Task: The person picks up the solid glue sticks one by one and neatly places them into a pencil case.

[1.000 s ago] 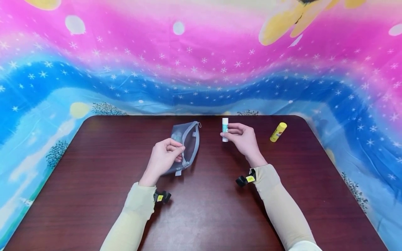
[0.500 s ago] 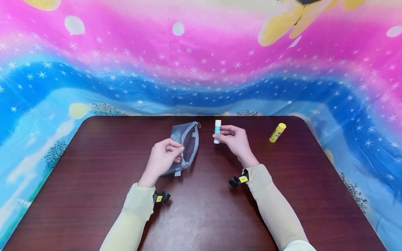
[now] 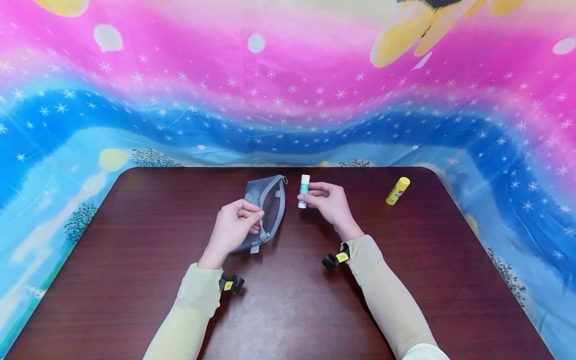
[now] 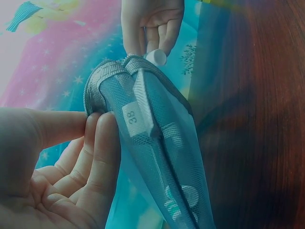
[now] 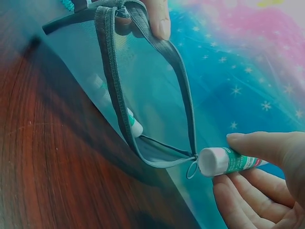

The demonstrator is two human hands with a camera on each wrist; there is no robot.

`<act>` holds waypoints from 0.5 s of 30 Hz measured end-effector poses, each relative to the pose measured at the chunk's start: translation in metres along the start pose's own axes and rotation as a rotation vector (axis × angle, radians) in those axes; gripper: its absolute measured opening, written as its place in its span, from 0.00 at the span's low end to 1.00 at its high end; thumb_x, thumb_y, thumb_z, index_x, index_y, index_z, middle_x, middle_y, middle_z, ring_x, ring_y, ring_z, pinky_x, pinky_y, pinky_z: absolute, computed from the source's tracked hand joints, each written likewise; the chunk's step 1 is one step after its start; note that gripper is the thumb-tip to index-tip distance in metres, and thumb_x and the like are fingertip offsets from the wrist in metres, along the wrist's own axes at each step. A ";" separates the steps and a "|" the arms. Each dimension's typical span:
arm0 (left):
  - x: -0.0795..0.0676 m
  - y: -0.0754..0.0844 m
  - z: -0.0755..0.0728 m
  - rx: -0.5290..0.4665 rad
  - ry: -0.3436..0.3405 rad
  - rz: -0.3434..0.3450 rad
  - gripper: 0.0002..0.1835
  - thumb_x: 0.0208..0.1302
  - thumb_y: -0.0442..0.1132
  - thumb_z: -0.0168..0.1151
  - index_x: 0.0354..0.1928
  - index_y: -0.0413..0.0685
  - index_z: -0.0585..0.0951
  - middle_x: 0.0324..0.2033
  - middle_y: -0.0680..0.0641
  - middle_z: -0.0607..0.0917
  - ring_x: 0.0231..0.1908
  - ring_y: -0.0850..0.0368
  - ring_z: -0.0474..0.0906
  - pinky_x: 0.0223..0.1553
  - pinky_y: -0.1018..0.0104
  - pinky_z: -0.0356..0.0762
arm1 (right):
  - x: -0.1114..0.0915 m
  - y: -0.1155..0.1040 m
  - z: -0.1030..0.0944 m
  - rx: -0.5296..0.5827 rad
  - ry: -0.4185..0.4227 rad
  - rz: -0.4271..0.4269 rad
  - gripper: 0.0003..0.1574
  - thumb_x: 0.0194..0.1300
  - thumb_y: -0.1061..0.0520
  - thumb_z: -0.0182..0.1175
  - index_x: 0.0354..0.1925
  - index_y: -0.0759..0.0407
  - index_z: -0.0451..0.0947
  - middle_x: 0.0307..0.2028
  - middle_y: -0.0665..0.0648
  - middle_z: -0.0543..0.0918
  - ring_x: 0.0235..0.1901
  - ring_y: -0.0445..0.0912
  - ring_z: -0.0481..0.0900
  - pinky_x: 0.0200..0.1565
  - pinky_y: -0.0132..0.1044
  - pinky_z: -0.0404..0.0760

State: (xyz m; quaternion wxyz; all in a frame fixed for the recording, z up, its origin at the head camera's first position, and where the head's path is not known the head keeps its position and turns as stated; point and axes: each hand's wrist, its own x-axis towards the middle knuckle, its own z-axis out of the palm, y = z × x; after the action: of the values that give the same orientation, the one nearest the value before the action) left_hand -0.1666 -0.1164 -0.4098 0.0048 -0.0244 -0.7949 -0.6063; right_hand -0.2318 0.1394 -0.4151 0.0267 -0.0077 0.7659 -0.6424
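Observation:
My left hand (image 3: 235, 225) pinches the near edge of a grey mesh zip pouch (image 3: 273, 210), whose mouth gapes toward the right. Inside the pouch lies a white and green glue stick (image 5: 135, 125), seen through the opening in the right wrist view. Between thumb and fingers, my right hand (image 3: 330, 202) holds another white and green glue stick (image 3: 303, 191) upright, a short way right of the pouch mouth and apart from it in the head view. A yellow glue stick (image 3: 398, 191) stands on the table to the right of that hand.
The dark red-brown wooden table (image 3: 288, 310) has rounded far corners. Behind it hangs a pink and blue patterned cloth (image 3: 288, 90). A zip pull ring (image 5: 191, 170) dangles at the pouch's far end.
My right hand has moved left with the white and green glue stick, closer to the pouch. The left hand and pouch have stayed in place.

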 end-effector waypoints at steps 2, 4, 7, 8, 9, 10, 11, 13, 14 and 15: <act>0.000 0.000 0.000 0.002 0.000 0.001 0.08 0.66 0.36 0.72 0.41 0.41 0.84 0.27 0.44 0.87 0.25 0.50 0.86 0.33 0.61 0.87 | 0.000 0.001 0.001 0.000 0.000 -0.003 0.27 0.59 0.59 0.76 0.56 0.63 0.82 0.42 0.61 0.88 0.39 0.49 0.88 0.46 0.44 0.87; 0.000 -0.001 0.000 0.005 -0.001 0.002 0.07 0.66 0.36 0.71 0.41 0.41 0.84 0.27 0.44 0.87 0.25 0.50 0.86 0.33 0.61 0.87 | 0.001 0.001 0.003 0.002 -0.001 -0.004 0.27 0.59 0.59 0.76 0.56 0.62 0.82 0.42 0.61 0.88 0.39 0.49 0.88 0.47 0.45 0.87; 0.000 -0.002 0.001 0.007 0.000 0.002 0.06 0.66 0.35 0.71 0.41 0.41 0.84 0.26 0.45 0.87 0.25 0.50 0.86 0.33 0.62 0.87 | 0.001 0.002 0.006 0.016 -0.011 0.006 0.27 0.59 0.59 0.77 0.56 0.62 0.82 0.41 0.60 0.89 0.38 0.50 0.88 0.48 0.48 0.86; 0.000 -0.002 0.001 0.009 0.000 0.002 0.06 0.66 0.35 0.71 0.41 0.41 0.84 0.26 0.45 0.87 0.25 0.50 0.86 0.32 0.62 0.87 | 0.001 0.002 0.007 0.020 -0.015 0.010 0.27 0.59 0.59 0.77 0.56 0.62 0.82 0.41 0.60 0.89 0.38 0.49 0.88 0.48 0.49 0.86; 0.000 -0.002 0.001 0.010 -0.001 0.002 0.06 0.66 0.35 0.71 0.41 0.41 0.84 0.26 0.45 0.87 0.25 0.51 0.86 0.32 0.62 0.87 | 0.001 0.002 0.008 0.028 -0.019 0.015 0.28 0.59 0.59 0.77 0.56 0.63 0.82 0.41 0.61 0.89 0.37 0.50 0.88 0.49 0.50 0.85; 0.000 -0.002 0.001 0.009 -0.001 0.001 0.06 0.66 0.35 0.71 0.41 0.41 0.84 0.26 0.45 0.87 0.25 0.51 0.86 0.32 0.62 0.87 | 0.002 0.002 0.009 0.039 -0.023 0.020 0.28 0.58 0.60 0.77 0.56 0.63 0.82 0.41 0.61 0.89 0.37 0.50 0.88 0.49 0.51 0.85; 0.000 -0.002 0.001 0.009 -0.002 0.001 0.06 0.66 0.35 0.71 0.41 0.41 0.84 0.26 0.45 0.87 0.25 0.51 0.86 0.32 0.62 0.87 | 0.002 0.002 0.010 0.047 -0.026 0.026 0.28 0.58 0.60 0.77 0.56 0.64 0.81 0.41 0.62 0.89 0.37 0.50 0.88 0.49 0.52 0.85; 0.000 -0.002 0.001 0.007 -0.003 0.002 0.07 0.66 0.35 0.71 0.41 0.41 0.84 0.26 0.45 0.87 0.25 0.51 0.86 0.32 0.62 0.87 | 0.002 0.002 0.013 0.067 -0.030 0.036 0.28 0.58 0.61 0.77 0.56 0.64 0.81 0.41 0.62 0.89 0.36 0.50 0.88 0.49 0.52 0.85; 0.000 -0.002 0.001 0.007 -0.003 0.003 0.07 0.66 0.36 0.71 0.42 0.41 0.84 0.26 0.44 0.87 0.24 0.51 0.86 0.32 0.62 0.87 | 0.003 0.002 0.014 0.073 -0.031 0.042 0.28 0.58 0.61 0.76 0.56 0.65 0.81 0.41 0.62 0.89 0.36 0.50 0.88 0.48 0.50 0.86; 0.001 -0.002 0.002 0.005 -0.003 0.003 0.07 0.66 0.36 0.71 0.42 0.40 0.84 0.26 0.44 0.87 0.24 0.50 0.86 0.32 0.62 0.87 | 0.003 0.002 0.015 0.083 -0.033 0.049 0.28 0.58 0.61 0.76 0.56 0.65 0.81 0.41 0.63 0.89 0.35 0.50 0.88 0.47 0.49 0.86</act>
State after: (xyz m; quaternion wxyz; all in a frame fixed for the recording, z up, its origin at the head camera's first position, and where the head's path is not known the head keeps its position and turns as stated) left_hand -0.1672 -0.1153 -0.4119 0.0048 -0.0266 -0.7964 -0.6041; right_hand -0.2343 0.1246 -0.4198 0.0552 0.0016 0.7381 -0.6724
